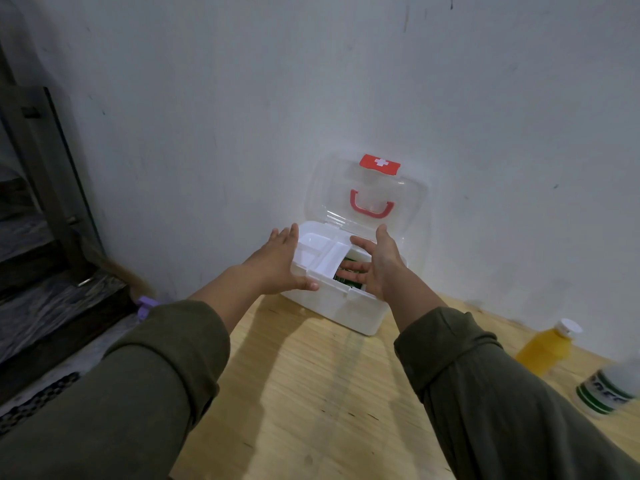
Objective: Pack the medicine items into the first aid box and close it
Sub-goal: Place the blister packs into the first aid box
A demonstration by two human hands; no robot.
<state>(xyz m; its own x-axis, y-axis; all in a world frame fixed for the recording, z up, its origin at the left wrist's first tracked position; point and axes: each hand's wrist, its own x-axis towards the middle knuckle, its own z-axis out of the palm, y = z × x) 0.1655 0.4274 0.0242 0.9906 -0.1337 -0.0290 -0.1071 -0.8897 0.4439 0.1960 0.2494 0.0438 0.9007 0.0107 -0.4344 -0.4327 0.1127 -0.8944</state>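
The white first aid box (334, 308) stands on the wooden table against the wall. Its clear lid (410, 206), with a red handle and a red cross latch, is swung up and back. A white divided tray (320, 252) sits over the left part of the box. Green packets (350, 279) show in the uncovered right part. My left hand (277, 265) clasps the box's left front corner, with the thumb along the front rim. My right hand (381, 266) reaches in from the right, its spread fingers lying flat on the green packets and the thumb raised.
An orange bottle with a white cap (547, 346) and a white bottle with a green label (607, 391) stand on the table (311, 393) at the right. A purple object (145, 304) sits at the table's left edge, with dark steps beyond it.
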